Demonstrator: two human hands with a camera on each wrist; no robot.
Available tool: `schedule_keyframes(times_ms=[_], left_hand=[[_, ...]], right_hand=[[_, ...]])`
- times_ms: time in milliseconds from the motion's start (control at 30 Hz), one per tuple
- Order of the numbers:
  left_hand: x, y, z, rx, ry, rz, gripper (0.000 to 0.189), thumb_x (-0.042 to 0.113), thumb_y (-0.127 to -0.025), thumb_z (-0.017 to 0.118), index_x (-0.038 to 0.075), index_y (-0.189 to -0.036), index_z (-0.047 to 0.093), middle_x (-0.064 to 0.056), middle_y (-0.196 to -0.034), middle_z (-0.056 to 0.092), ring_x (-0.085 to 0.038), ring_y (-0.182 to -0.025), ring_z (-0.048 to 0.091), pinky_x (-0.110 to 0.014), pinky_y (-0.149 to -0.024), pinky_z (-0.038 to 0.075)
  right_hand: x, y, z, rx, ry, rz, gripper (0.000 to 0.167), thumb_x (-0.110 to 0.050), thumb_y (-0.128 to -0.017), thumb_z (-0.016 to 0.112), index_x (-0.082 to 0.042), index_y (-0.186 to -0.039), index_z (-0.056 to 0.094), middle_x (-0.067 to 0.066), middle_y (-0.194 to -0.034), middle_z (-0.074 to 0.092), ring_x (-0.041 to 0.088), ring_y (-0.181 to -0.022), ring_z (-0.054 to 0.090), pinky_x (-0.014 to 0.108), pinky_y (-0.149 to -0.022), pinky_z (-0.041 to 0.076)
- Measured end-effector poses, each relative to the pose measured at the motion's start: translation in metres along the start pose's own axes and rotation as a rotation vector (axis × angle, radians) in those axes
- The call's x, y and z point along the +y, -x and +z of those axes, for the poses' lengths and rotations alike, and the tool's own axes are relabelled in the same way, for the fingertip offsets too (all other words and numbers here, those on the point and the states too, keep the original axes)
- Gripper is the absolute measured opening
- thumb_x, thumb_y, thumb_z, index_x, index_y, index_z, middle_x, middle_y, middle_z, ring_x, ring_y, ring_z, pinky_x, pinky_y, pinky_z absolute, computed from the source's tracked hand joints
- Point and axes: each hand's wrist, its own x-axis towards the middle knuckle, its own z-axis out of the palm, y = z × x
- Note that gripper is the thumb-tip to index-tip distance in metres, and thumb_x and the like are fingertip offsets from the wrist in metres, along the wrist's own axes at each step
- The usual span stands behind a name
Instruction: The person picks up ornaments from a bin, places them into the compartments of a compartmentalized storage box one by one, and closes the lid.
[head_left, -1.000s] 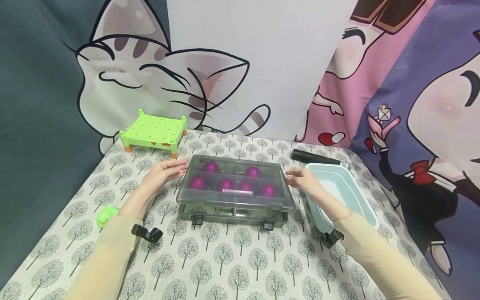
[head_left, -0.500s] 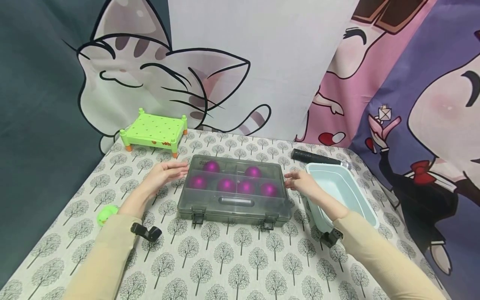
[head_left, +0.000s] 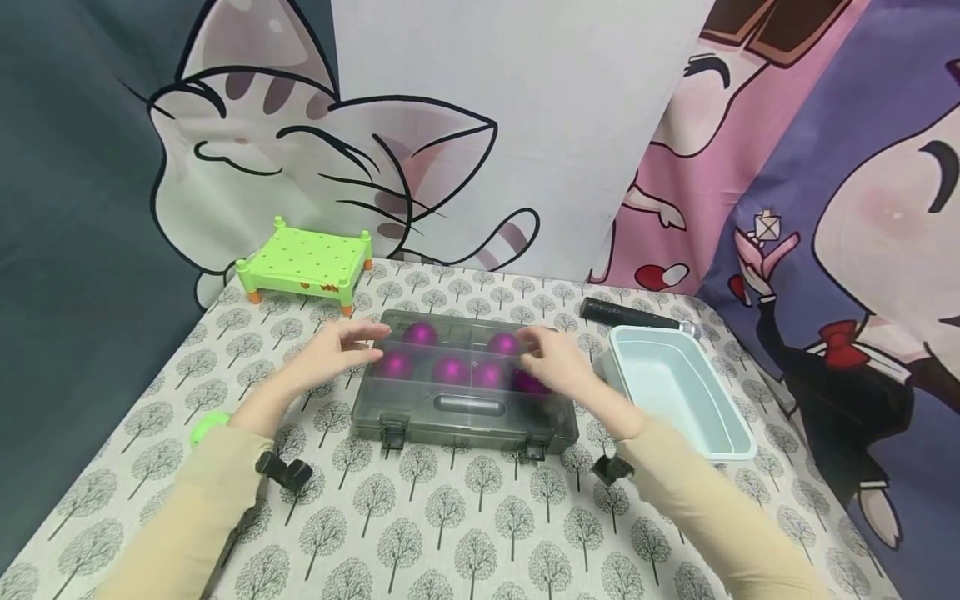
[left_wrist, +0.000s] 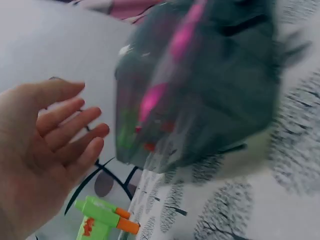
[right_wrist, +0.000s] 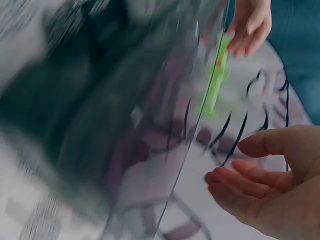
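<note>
A dark, see-through plastic storage box lies with its lid down in the middle of the table. Through the lid several purple balls show in its compartments, and two black latches hang at its front. My left hand is beside the box's left edge, fingers relaxed and holding nothing; the left wrist view shows its palm with a gap to the box. My right hand hovers over the lid's right part, fingers softly bent and nothing in them, hiding some of the lid.
A pale blue plastic basin stands to the right, with a black microphone-like handle behind it. A small green toy bed sits at the back left. A bright green toy is partly hidden by the left sleeve.
The box's lid, raised a little at the front a second ago, has come down. My right hand has moved left from beside the box to over its lid; the left hand has shifted slightly right.
</note>
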Motion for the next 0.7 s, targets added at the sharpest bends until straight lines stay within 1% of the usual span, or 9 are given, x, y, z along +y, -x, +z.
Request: schedule_keyframes(times_ms=[67, 133, 200, 267, 300, 367, 467, 567, 700], left_hand=[[0.000, 0.005, 0.004, -0.018, -0.048, 0.023, 0.050, 0.017, -0.090, 0.069, 0.001, -0.135, 0.054, -0.020, -0.138, 0.056, -0.040, -0.124, 0.055, -0.057, -0.106, 0.044], [0.000, 0.012, 0.007, -0.032, -0.082, 0.025, 0.051, 0.021, -0.087, 0.072, 0.005, -0.134, 0.057, -0.018, -0.138, 0.056, -0.041, -0.127, 0.052, -0.061, -0.108, 0.040], [0.000, 0.019, 0.010, -0.040, -0.107, 0.034, 0.052, 0.024, -0.083, 0.077, 0.008, -0.130, 0.060, -0.014, -0.135, 0.060, -0.039, -0.127, 0.052, -0.064, -0.110, 0.035], [0.001, 0.025, 0.011, -0.047, -0.136, 0.084, 0.051, 0.025, -0.078, 0.081, 0.010, -0.124, 0.065, -0.010, -0.130, 0.064, -0.034, -0.124, 0.056, -0.064, -0.109, 0.037], [0.002, 0.028, 0.011, -0.054, -0.148, 0.117, 0.049, 0.026, -0.075, 0.083, 0.011, -0.120, 0.067, -0.008, -0.125, 0.067, -0.030, -0.121, 0.058, -0.064, -0.108, 0.039], [0.003, 0.031, 0.013, -0.063, -0.189, 0.190, 0.045, 0.026, -0.070, 0.087, 0.015, -0.110, 0.071, -0.003, -0.116, 0.070, -0.022, -0.112, 0.061, -0.061, -0.103, 0.044], [0.003, 0.034, 0.016, -0.085, -0.246, 0.264, 0.041, 0.027, -0.064, 0.091, 0.019, -0.100, 0.072, 0.001, -0.107, 0.070, -0.016, -0.104, 0.061, -0.057, -0.097, 0.049], [0.004, 0.036, 0.020, -0.098, -0.297, 0.280, 0.041, 0.027, -0.060, 0.092, 0.021, -0.095, 0.071, 0.001, -0.105, 0.070, -0.018, -0.101, 0.061, -0.055, -0.093, 0.051], [0.004, 0.039, 0.026, -0.113, -0.317, 0.295, 0.042, 0.022, -0.058, 0.092, 0.023, -0.094, 0.071, 0.003, -0.105, 0.070, -0.018, -0.101, 0.060, -0.051, -0.092, 0.050]], right_hand=[[-0.017, 0.000, 0.015, -0.007, -0.037, -0.050, 0.043, -0.002, -0.087, 0.061, -0.001, -0.130, 0.057, 0.022, -0.124, 0.065, 0.021, -0.066, 0.064, 0.029, -0.056, 0.058], [-0.033, 0.002, 0.030, -0.026, -0.064, -0.103, 0.041, -0.002, -0.087, 0.063, -0.002, -0.129, 0.060, 0.020, -0.124, 0.065, 0.014, -0.054, 0.056, 0.024, -0.044, 0.050], [-0.047, 0.006, 0.045, -0.053, -0.070, -0.156, 0.039, -0.003, -0.088, 0.064, -0.002, -0.127, 0.061, 0.017, -0.126, 0.065, 0.015, -0.067, 0.064, 0.026, -0.057, 0.058], [-0.059, 0.008, 0.060, -0.057, -0.035, -0.240, 0.037, -0.007, -0.087, 0.066, -0.003, -0.124, 0.063, 0.013, -0.126, 0.066, 0.018, -0.090, 0.069, 0.031, -0.079, 0.060], [-0.064, 0.010, 0.067, -0.058, -0.018, -0.276, 0.037, -0.009, -0.087, 0.067, -0.003, -0.123, 0.064, 0.012, -0.126, 0.066, 0.020, -0.102, 0.068, 0.034, -0.091, 0.058], [-0.071, 0.012, 0.080, -0.053, 0.027, -0.341, 0.037, -0.014, -0.087, 0.070, -0.004, -0.122, 0.065, 0.010, -0.124, 0.067, 0.024, -0.119, 0.061, 0.039, -0.109, 0.047], [-0.078, 0.016, 0.095, -0.035, 0.080, -0.400, 0.042, -0.021, -0.084, 0.074, -0.005, -0.121, 0.065, 0.008, -0.125, 0.066, 0.023, -0.120, 0.059, 0.039, -0.110, 0.046], [-0.080, 0.018, 0.107, -0.026, 0.108, -0.422, 0.049, -0.026, -0.081, 0.078, -0.005, -0.123, 0.064, 0.008, -0.127, 0.064, 0.023, -0.121, 0.056, 0.037, -0.110, 0.045], [-0.077, 0.021, 0.116, -0.003, 0.117, -0.435, 0.058, -0.028, -0.076, 0.083, -0.005, -0.124, 0.062, 0.007, -0.128, 0.063, 0.021, -0.121, 0.056, 0.034, -0.109, 0.046]])
